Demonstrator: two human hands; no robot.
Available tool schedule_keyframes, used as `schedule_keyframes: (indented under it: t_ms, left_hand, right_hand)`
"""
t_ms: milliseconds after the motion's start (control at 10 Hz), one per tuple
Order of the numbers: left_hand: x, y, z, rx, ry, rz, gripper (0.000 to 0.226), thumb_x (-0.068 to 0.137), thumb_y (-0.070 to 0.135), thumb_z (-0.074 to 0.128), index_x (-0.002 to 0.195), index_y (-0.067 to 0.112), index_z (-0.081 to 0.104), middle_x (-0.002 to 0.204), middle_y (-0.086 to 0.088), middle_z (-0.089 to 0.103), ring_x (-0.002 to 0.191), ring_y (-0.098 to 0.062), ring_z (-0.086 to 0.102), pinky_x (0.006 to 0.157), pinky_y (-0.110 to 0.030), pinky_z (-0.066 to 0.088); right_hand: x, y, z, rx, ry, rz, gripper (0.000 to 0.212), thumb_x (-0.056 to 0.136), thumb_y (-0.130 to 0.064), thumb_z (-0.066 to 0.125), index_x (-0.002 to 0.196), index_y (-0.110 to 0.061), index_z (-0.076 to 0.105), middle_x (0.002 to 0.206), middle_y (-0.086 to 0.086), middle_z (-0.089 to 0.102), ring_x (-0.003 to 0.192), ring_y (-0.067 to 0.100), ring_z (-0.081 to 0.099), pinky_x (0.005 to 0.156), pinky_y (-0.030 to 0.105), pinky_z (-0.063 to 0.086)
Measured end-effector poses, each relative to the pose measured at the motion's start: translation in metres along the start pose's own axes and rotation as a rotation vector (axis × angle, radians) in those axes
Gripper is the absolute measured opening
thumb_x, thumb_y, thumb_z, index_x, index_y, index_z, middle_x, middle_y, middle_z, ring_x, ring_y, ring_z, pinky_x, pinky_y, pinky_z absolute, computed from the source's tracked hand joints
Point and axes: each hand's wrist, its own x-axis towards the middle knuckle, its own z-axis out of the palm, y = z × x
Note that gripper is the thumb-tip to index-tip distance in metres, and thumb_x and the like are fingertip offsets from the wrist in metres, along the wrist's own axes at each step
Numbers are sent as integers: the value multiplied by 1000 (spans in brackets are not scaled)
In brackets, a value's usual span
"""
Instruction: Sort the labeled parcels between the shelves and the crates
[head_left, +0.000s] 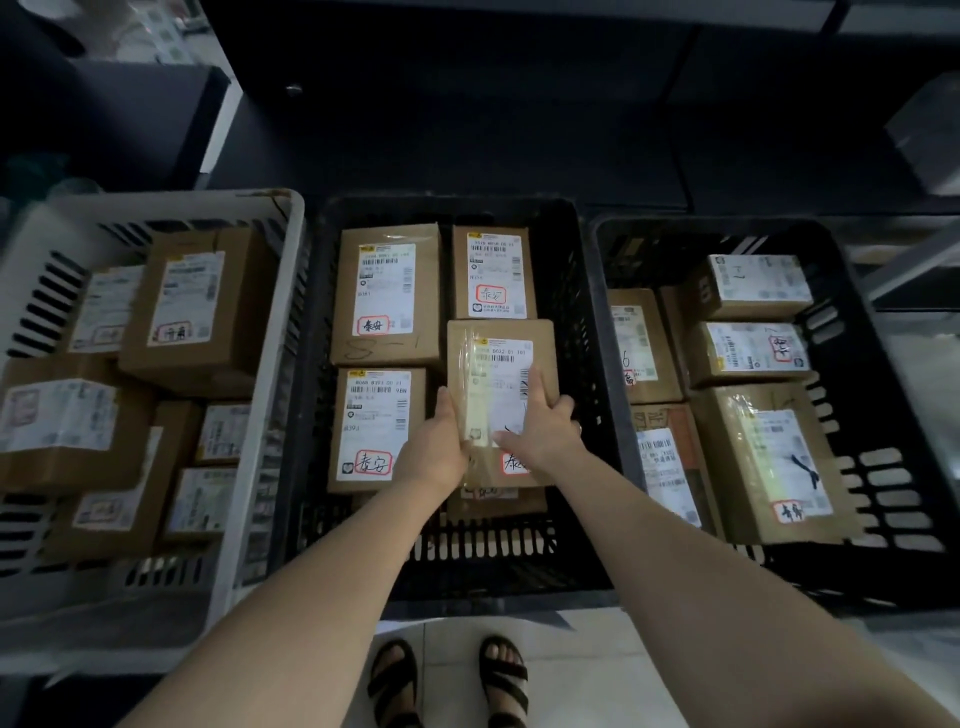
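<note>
A brown cardboard parcel (498, 353) with a white label and a strip of clear tape sits in the right front of the middle black crate (582, 291), on top of another box. My left hand (434, 447) grips its left edge. My right hand (540, 423) lies on its label with fingers spread over the top and right side. Three other labelled parcels lie flat in the same crate, one (384, 296) at the back left, one (491, 273) at the back right, one (376, 428) at the front left.
A white crate (260, 415) on the left holds several labelled boxes. A second black crate (852, 322) on the right holds several more. Dark shelving (467, 104) rises behind the crates. My sandalled feet (447, 680) stand on pale floor tiles in front.
</note>
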Motion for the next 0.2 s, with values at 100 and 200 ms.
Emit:
schedule_keyframes:
  t_ms: [100, 200]
  left_hand:
    - [-11, 8, -14, 42, 20, 35, 61, 94, 19, 50, 147, 16, 20, 112, -8, 59, 92, -19, 58, 70, -31, 46]
    - [-29, 8, -32, 166, 83, 79, 46, 94, 21, 48, 138, 19, 37, 119, -8, 57, 105, -23, 57, 79, -35, 50]
  right_hand:
    - [-11, -8, -16, -197, 75, -33, 85, 88, -34, 64, 151, -28, 8, 157, 13, -1, 138, 40, 20, 106, 51, 34]
    - [-30, -13, -28, -345, 200, -224, 64, 93, -34, 55, 148, -24, 24, 154, 13, 16, 136, 37, 25, 104, 49, 36]
